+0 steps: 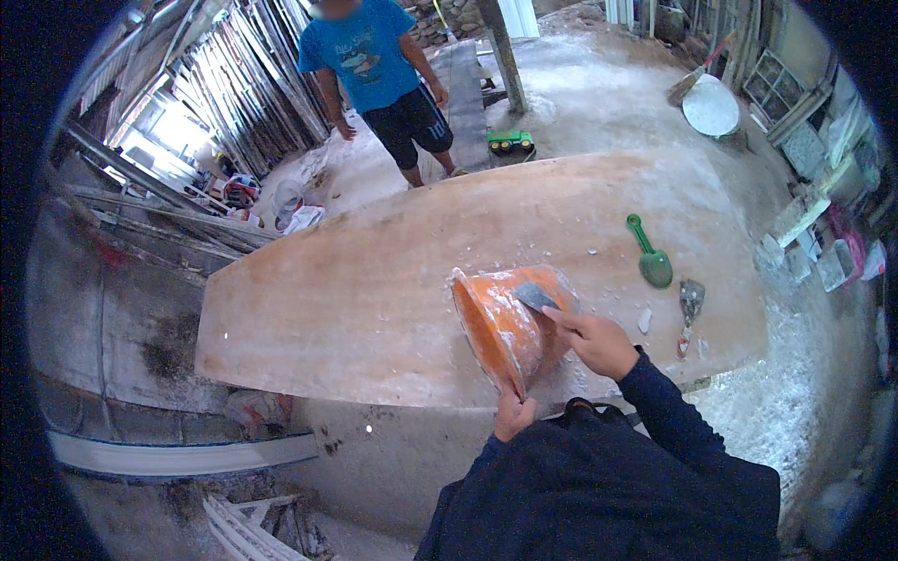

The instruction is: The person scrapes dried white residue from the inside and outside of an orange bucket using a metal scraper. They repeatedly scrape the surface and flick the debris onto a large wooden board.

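An orange bucket [500, 329] lies on its side on the wooden board, its mouth facing left and its outer wall streaked with white residue. My left hand [514, 414] is closed on the bucket's near rim. In my right hand [599, 341] is a scraper [535, 297] with a grey blade, which lies against the upper side of the bucket; the fingers cover its grip. White crumbs are scattered around the bucket. Right of my right hand lie a green toy shovel [652, 260] and a putty knife [690, 313] with a dirty blade.
The wooden board [309, 309] spans the space before me. Beyond its far edge stands a person in a blue shirt [360, 51], near a green toy truck [510, 141] and a post [503, 56]. A broom [687, 86] and a white basin [711, 107] are at the far right.
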A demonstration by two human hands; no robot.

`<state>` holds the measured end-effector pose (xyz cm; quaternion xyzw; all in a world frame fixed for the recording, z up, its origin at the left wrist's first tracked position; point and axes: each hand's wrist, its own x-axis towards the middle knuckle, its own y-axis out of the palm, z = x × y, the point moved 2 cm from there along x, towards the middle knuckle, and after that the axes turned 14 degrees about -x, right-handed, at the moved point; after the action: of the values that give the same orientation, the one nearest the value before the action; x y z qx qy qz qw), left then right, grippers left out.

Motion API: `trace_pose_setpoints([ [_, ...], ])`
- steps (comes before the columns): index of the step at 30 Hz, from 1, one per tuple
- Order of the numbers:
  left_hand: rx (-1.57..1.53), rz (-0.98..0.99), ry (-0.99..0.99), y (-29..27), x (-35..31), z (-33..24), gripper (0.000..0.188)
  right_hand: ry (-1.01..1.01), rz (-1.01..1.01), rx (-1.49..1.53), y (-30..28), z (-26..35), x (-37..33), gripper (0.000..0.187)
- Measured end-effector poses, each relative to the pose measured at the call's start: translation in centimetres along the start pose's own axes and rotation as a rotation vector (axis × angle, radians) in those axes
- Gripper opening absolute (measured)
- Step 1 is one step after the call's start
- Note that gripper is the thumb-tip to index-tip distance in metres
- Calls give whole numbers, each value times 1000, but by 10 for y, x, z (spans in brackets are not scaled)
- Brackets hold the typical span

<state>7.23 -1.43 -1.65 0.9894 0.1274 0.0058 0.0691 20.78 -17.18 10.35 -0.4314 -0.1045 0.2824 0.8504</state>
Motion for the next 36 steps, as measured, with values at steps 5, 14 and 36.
trace_pose_setpoints([
  [5,89,23,55,-2,-1,9,62,-41,10,4,3,-1,-46,40],
  [14,112,15,7,11,-3,-17,69,-24,-118,-135,12,13,-15,45],
  [36,-199,453,-239,-13,10,-29,76,10,-23,-10,9,17,-26,39],
])
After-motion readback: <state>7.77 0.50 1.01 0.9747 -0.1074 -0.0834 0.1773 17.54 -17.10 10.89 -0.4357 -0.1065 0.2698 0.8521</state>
